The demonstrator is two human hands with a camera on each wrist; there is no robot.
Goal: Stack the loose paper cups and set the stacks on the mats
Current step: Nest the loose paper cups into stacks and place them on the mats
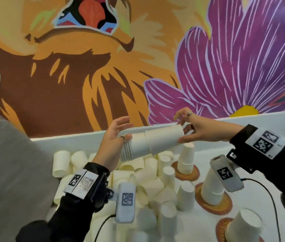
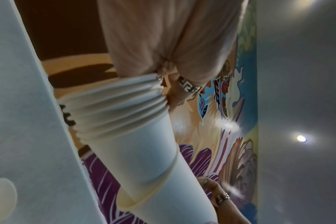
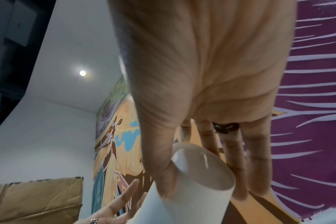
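Cups are mid-stacking: the left hand [image 1: 115, 140] cradles the rim end of a nested stack [image 1: 134, 147] held sideways above the bench [image 1: 208, 229], fingers loosely curved around it, while the right hand [image 1: 196, 130] pinches the base of one cup [image 1: 162, 139] sliding over the stack's end. Next it likely needs pushing home, then standing on a mat [image 1: 223, 224]. Loose cups [image 1: 147, 186] litter the white bench below a painted mural [image 1: 234, 67]; three mats already carry stacks.
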